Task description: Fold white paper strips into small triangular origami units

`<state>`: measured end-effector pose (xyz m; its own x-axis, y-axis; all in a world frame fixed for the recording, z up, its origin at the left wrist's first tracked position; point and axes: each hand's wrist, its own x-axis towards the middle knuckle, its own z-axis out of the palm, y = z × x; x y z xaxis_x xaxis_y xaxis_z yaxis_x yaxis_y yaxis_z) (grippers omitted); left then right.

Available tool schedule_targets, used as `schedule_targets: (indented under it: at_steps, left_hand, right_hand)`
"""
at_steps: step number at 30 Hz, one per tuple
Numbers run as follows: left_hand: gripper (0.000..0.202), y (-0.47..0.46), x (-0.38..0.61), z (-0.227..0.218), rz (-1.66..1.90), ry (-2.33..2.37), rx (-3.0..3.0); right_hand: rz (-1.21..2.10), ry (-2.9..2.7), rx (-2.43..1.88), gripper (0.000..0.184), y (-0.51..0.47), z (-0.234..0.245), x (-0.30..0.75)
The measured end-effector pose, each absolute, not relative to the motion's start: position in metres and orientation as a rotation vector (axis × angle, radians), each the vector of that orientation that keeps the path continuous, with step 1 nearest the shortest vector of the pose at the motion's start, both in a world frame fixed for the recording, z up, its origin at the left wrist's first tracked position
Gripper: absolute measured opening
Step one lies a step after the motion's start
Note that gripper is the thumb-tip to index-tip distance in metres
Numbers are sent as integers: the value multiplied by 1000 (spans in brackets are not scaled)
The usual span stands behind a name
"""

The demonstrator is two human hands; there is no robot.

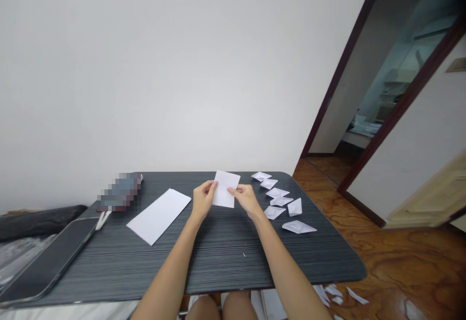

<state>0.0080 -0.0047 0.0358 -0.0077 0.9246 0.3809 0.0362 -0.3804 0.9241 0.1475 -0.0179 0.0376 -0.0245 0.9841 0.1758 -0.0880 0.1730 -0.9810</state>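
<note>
A small white folded sheet of paper is held upright above the dark striped table. My left hand pinches its left edge and my right hand pinches its right edge, fingers closed on the paper. A larger flat white sheet lies on the table to the left of my hands. Several small folded white paper boats lie in a row to the right of my right hand.
A dark phone or tablet lies at the table's left front corner, with a blurred object behind it. Paper scraps lie on the wooden floor at the right. An open doorway stands at the far right.
</note>
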Motion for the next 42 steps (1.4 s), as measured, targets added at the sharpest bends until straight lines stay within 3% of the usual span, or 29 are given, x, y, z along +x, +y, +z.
schedule_targets:
  at_steps: [4, 15, 22, 42]
  left_hand:
    - [30, -8, 2, 43, 1315, 893, 1496]
    - [23, -5, 1, 42, 1336, 780, 1257]
    - [34, -2, 3, 38, 1175, 735, 1134]
    - [29, -4, 5, 37, 1161, 761, 1120]
  right_hand:
    - [1116, -1191, -1011, 38, -18, 36, 153]
    - [1229, -1283, -858, 24, -21, 40, 163]
    - [1011, -1403, -996, 28, -20, 41, 166]
    - [967, -1480, -916, 26, -23, 42, 170]
